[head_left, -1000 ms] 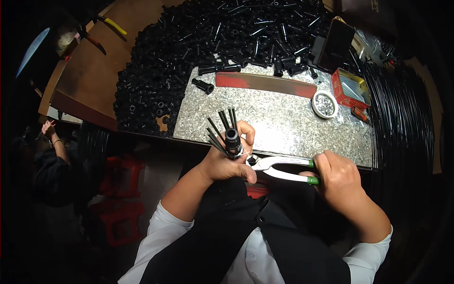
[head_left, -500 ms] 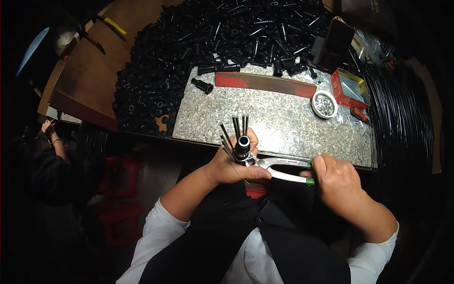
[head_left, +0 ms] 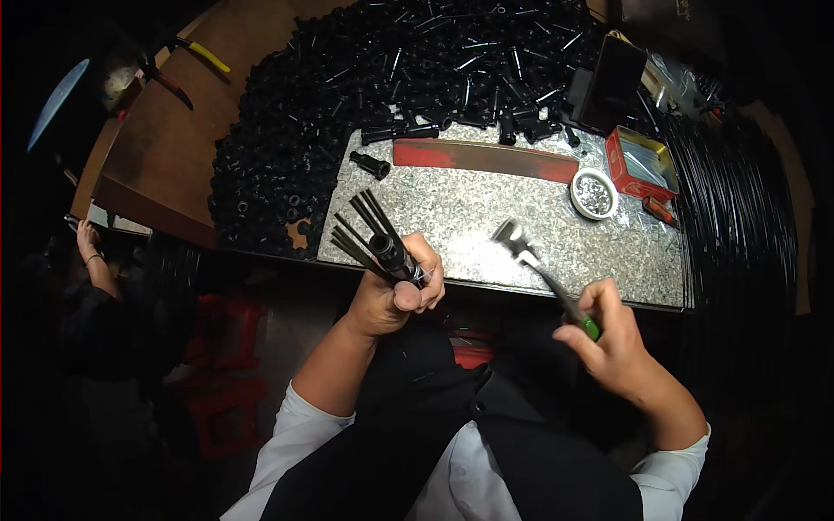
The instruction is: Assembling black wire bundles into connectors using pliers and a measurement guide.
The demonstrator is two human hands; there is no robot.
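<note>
In front of the slab's near edge, my left hand (head_left: 373, 304) is closed around a black tubular fitting (head_left: 387, 252), its round open end facing up. Several thin black rods (head_left: 352, 249) fan out beside the fitting from the same grip. How they join it is hidden by my fingers. To the right, my right hand (head_left: 612, 339) grips silver pliers (head_left: 547, 276) by their green-tipped handles. The pliers' head is blurred over the slab, apart from the fitting and pointing away to the left.
Beyond the speckled stone slab (head_left: 434, 204) lies a big heap of black fittings (head_left: 373, 78). A red-brown strip (head_left: 486, 160), white bowl (head_left: 594, 193) of small shiny bits and red tin (head_left: 638, 178) rest nearby. Long black rods (head_left: 738, 200) hang at right. Another person's hand (head_left: 89, 239) shows far left.
The pliers have come off the fitting and swung up over the slab. My left hand has moved left, tilting the fitting and rods leftward.
</note>
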